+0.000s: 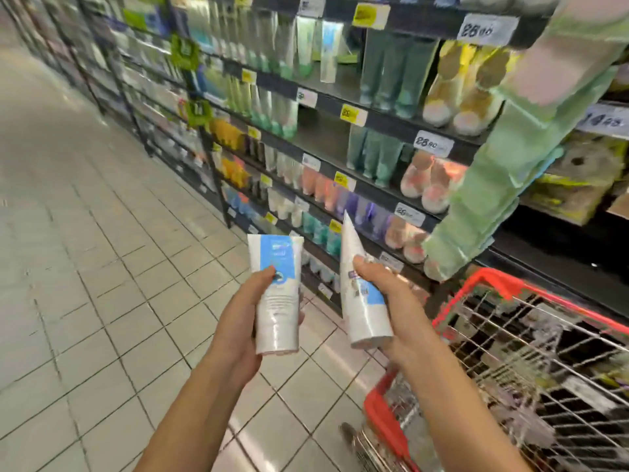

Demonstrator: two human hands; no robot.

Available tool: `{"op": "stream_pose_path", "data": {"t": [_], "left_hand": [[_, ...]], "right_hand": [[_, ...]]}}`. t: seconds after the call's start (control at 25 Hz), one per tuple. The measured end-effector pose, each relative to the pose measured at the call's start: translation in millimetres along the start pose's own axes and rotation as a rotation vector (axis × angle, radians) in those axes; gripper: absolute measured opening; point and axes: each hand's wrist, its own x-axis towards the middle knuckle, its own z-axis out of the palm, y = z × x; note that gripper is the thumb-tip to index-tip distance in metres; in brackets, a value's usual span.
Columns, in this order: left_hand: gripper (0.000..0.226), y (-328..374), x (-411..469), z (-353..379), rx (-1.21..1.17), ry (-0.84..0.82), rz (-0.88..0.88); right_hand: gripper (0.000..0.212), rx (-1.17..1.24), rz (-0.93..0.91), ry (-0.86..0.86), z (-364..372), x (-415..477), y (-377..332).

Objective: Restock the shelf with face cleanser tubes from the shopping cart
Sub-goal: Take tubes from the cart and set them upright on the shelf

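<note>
Now, nearest me, the left hand [245,318] grips one white-and-blue cleanser tube [276,301], cap down. The right hand [396,301] grips a second tube [351,248], tilted, with its cap toward the person. The red-rimmed shopping cart [493,280] stands just right of them. Beyond, the shelf [321,137] shows bare gaps between rows. I'd match the label to the similar tubes higher up [331,46], then set one in at a time, cap down and face outward.

Your head camera looks forward and down, close over your left hand [243,327] and right hand [394,301], shelf [384,121] at right.
</note>
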Motion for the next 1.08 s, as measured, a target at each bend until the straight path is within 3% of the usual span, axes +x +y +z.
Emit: {"op": "stream_pose_path", "data": {"t": [0.2, 0.36, 0.52, 0.76, 0.92, 1.08], "left_hand": [[0.023, 78, 55, -54, 0.103, -0.018, -0.004], [0.025, 124, 102, -75, 0.149, -0.065, 0.012], [0.025, 158, 158, -72, 0.147, -0.128, -0.011], [0.021, 204, 259, -38, 0.165, -0.223, -0.004], [0.045, 237, 323, -10, 0.209, -0.289, 0.011], [0.051, 259, 380, 7, 0.224, -0.316, -0.013]], "right_hand": [[0.040, 0.207, -0.015, -0.073, 78, 58, 15], [0.047, 0.151, -0.029, -0.075, 128, 95, 11], [0.056, 0.112, -0.097, 0.026, 149, 143, -8], [0.041, 0.048, -0.262, 0.061, 164, 244, -54], [0.038, 0.021, -0.346, 0.092, 175, 302, -97], [0.034, -0.013, -0.426, 0.146, 181, 346, -123]]}}
